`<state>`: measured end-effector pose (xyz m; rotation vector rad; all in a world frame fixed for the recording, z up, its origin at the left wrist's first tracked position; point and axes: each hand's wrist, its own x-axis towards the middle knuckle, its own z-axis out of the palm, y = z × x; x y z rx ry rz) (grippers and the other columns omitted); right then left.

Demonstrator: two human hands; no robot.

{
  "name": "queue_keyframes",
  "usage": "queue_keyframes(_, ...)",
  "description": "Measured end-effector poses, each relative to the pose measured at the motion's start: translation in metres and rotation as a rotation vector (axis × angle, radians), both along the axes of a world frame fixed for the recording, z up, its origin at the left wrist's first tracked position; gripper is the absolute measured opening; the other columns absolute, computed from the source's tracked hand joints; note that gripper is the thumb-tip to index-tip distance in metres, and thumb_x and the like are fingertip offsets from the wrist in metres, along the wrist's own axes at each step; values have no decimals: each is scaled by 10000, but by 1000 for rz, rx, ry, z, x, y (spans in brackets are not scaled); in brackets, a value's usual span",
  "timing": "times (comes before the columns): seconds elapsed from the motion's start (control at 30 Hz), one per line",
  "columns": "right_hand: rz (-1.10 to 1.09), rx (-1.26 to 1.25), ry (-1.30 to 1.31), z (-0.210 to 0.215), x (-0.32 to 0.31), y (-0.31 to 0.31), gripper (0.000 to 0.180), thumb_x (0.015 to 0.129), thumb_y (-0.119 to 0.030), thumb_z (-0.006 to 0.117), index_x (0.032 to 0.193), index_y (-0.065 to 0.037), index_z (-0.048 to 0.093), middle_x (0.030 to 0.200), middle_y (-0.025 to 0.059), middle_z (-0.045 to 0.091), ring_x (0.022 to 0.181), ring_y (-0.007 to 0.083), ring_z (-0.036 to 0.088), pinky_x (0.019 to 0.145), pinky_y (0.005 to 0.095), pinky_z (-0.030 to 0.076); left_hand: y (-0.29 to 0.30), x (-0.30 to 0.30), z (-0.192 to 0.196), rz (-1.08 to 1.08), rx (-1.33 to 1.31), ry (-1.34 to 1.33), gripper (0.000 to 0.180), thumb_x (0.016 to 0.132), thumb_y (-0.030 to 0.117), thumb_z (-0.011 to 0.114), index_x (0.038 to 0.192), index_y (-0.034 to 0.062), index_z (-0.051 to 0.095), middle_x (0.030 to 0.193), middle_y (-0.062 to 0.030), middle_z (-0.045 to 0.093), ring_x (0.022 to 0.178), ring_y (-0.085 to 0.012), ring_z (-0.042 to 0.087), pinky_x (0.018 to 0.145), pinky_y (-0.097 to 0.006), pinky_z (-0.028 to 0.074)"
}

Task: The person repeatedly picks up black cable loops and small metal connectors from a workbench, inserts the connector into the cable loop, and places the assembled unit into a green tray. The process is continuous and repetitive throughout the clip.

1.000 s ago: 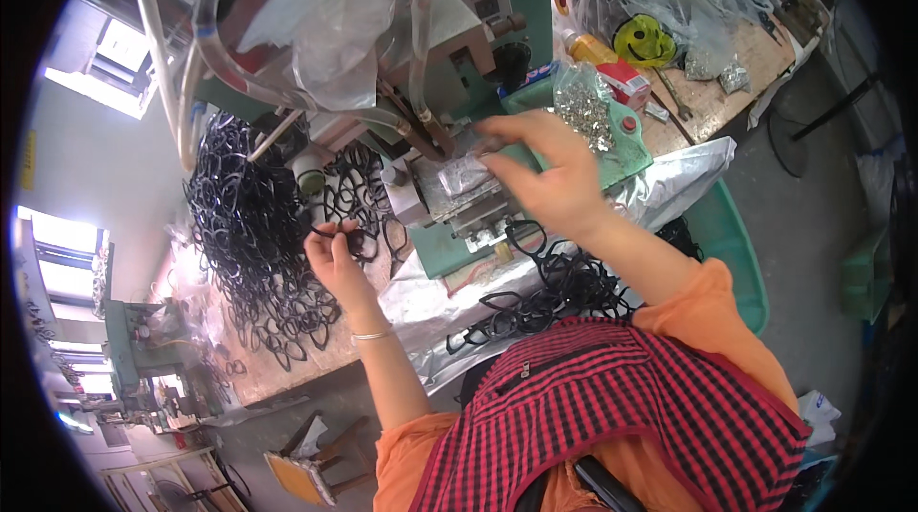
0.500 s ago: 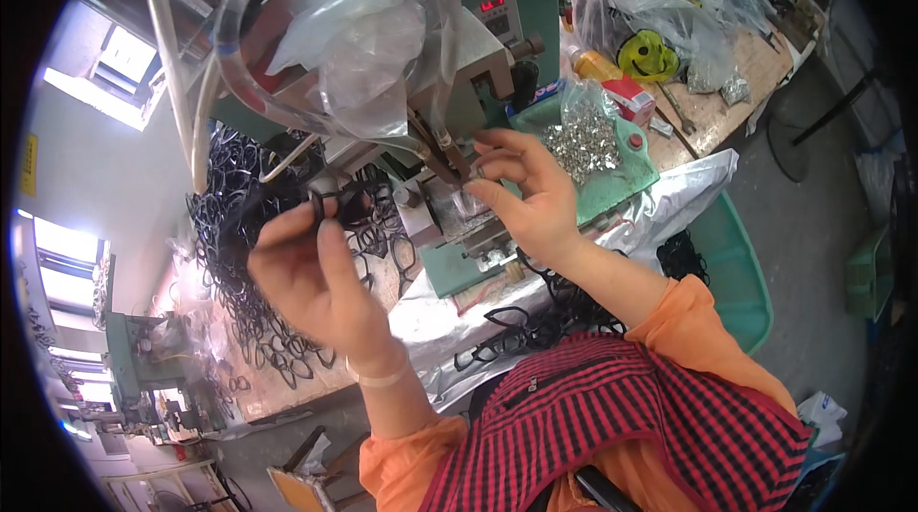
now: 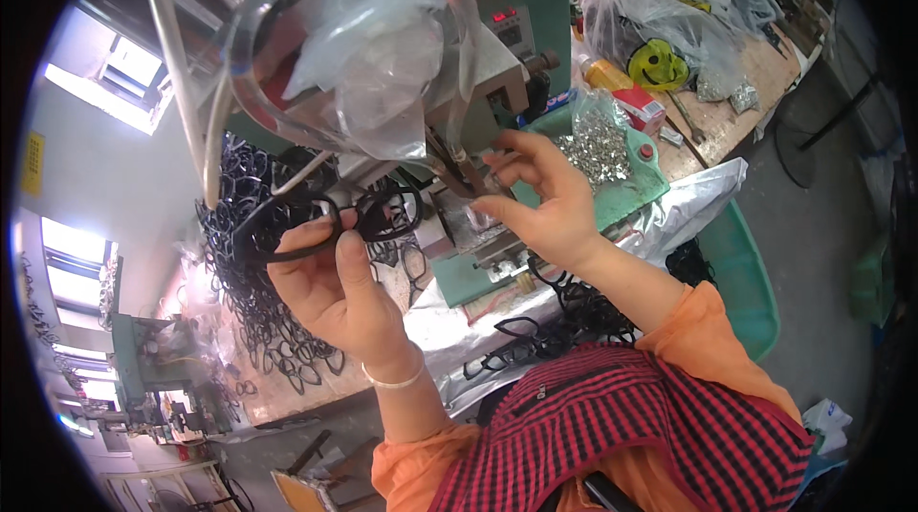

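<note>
Black eyeglass frame (image 3: pixel 337 214), at nine o'clock, is pinched near its bridge by the left hand (image 3: pixel 335 287), likely keeping both rims clear; at three, the right hand (image 3: pixel 557 201) curls beside metal prongs (image 3: pixel 471 177), its hold impossible to tell.

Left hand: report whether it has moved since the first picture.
Yes: the left hand has risen toward the camera, judged against the green machine base.
</note>
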<state>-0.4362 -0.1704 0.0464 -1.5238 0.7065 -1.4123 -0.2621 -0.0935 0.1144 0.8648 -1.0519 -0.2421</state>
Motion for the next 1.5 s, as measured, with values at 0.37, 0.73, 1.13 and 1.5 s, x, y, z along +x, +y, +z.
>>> queue_keyframes(0.37,322,474,-89,54,-28,12,718,860,-38,767,1485,27,419,1180,138,700,1031,153,666,943,298,514,16,-1,-1,-47,-5,-51,316,883,-93,697,1135,-9,527,1120,-133,626,969,-216,689,900,-333,566)
queue_keyframes(0.73,-244,-32,691,-65,-116,-4,291,930,-60,660,1218,-25,686,1100,126,748,1024,218,717,902,331,538,4,-28,-45,-78,-188,-1107,240,717,27,780,938,66,696,1048,-88,763,778,-253,630,675,-353,572)
queue_keyframes(1.13,-420,-119,891,-63,-134,-3,145,784,-84,741,923,-71,703,917,114,672,961,337,635,886,445,507,3,-32,-54,-73,-163,-1074,311,730,-12,801,986,77,649,1041,-101,771,720,-262,641,648,-352,551)
queue_keyframes(1.5,-579,-115,766,-69,-98,-24,91,918,-72,680,1000,-32,674,865,137,719,762,317,696,699,382,536,75,-51,-95,27,136,-758,494,686,45,790,1169,77,692,1290,-168,696,887,-322,646,787,-396,527)
